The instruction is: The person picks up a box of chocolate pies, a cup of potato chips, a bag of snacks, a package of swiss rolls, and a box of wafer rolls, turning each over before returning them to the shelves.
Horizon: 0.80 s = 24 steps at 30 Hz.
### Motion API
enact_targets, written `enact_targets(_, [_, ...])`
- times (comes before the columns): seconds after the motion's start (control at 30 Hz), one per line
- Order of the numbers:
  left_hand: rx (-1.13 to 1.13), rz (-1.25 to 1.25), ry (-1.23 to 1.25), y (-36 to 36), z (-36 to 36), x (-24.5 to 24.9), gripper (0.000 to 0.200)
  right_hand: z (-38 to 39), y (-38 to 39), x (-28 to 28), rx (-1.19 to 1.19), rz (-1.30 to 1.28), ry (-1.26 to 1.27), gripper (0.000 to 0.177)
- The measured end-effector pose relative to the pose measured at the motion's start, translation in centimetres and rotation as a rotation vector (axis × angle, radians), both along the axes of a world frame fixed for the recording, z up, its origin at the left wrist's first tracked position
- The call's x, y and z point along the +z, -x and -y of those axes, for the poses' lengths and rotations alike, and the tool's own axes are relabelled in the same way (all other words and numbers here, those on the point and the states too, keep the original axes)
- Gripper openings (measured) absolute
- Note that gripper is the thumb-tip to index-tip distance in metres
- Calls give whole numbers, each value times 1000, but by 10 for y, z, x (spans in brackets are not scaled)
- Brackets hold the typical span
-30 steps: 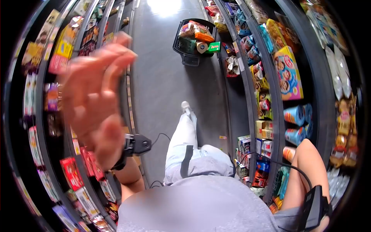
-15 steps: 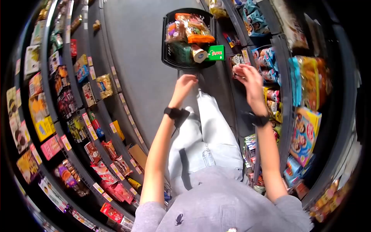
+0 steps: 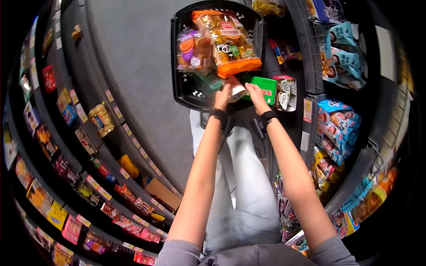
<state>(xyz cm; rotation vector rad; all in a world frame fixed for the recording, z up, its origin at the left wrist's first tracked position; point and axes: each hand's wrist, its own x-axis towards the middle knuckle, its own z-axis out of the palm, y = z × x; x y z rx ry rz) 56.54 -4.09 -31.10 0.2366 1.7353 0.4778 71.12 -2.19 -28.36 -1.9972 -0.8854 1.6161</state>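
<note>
A black shopping basket (image 3: 176,86) stands on the floor ahead of me. Inside, at its near end, my left hand (image 3: 222,98) is closed at the side of a white tub with a round lid (image 3: 236,88); its fingertips are partly hidden. Just to the right, my right hand (image 3: 258,99) is closed at the left end of a green box (image 3: 265,83), which sticks out over the basket's right rim. Above the hands lie an orange-edged snack bag (image 3: 230,40) and a clear pack with a purple label (image 3: 194,51). A dark green pack (image 3: 208,83) is partly covered.
Beside the basket on the right is an open carton of small packs (image 3: 285,94). Shelves on that side hold blue snack bags (image 3: 338,128). More shelves of packaged snacks line the left, including a yellowish bag (image 3: 101,119). Grey floor (image 3: 128,57) runs between.
Both hands have moved forward and down into the basket; the right has come in from the right-hand shelf. The basket appears larger and closer. The green box sits farther right of the tub.
</note>
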Motion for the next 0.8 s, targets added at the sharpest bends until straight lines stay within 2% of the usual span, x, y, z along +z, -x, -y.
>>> enact_targets(0.03, [92, 162, -15, -3, -6, -4, 48, -7, 11, -1, -22, 70, 53, 47])
enact_targets(0.07, [191, 314, -17, -2, -3, -4, 46, -3, 13, -26, -15, 1, 64, 47])
enact_targets(0.1, [201, 327, -27, -4, 0, -6, 42, -3, 19, -27, 33, 37, 72, 47])
enact_targets(0.13, [218, 300, -50, -8, 3, -12, 43, -1, 24, -30, 78, 70, 75, 47])
enact_targets(0.17, [198, 306, -14, -6, 10, -13, 45, 2, 30, -33, 128, 225, 7, 46])
enact_targets(0.2, [176, 314, 10, -4, 7, -9, 47, 4, 32, -30, 122, 226, 18, 46])
enact_targets(0.27, [41, 367, 19, 9, 5, 18, 52, 6, 32, -11, 340, 419, 66, 47])
enact_targets(0.3, [28, 498, -13, 15, 9, 26, 55, 11, 30, 1, 233, 282, 113, 47])
enact_targets(0.33, [102, 504, 70, 15, 15, 43, 70, 13, 28, 29, 119, 73, 180, 45])
enact_targets(0.37, [22, 566, 96, 24, 8, 87, 71, 20, 24, 45, -30, -113, 256, 46])
enact_targets(0.4, [-59, 623, 123, 38, -5, 135, 76, 16, 22, 79, -64, -295, 336, 49])
enact_targets(0.47, [-225, 805, 194, 55, -9, 185, 70, 11, 27, 147, -165, -504, 459, 51])
enact_targets(0.57, [-383, 851, 5, 80, -15, 253, 70, 14, 43, 239, -301, -772, 366, 52])
enact_targets(0.6, [-417, 854, -43, 86, -20, 284, 69, 17, 43, 263, -309, -772, 343, 52])
enact_targets(0.67, [-510, 870, -117, 98, -22, 327, 69, 20, 47, 312, -441, -949, 281, 46])
enact_targets(0.7, [-581, 887, -204, 101, -33, 345, 69, 18, 50, 333, -486, -902, 277, 43])
enact_targets(0.73, [-678, 789, -298, 103, -38, 377, 73, 21, 52, 348, -464, -922, 194, 46])
enact_targets(0.8, [-796, 727, -565, 103, -37, 397, 73, 25, 54, 391, -579, -1019, 199, 50])
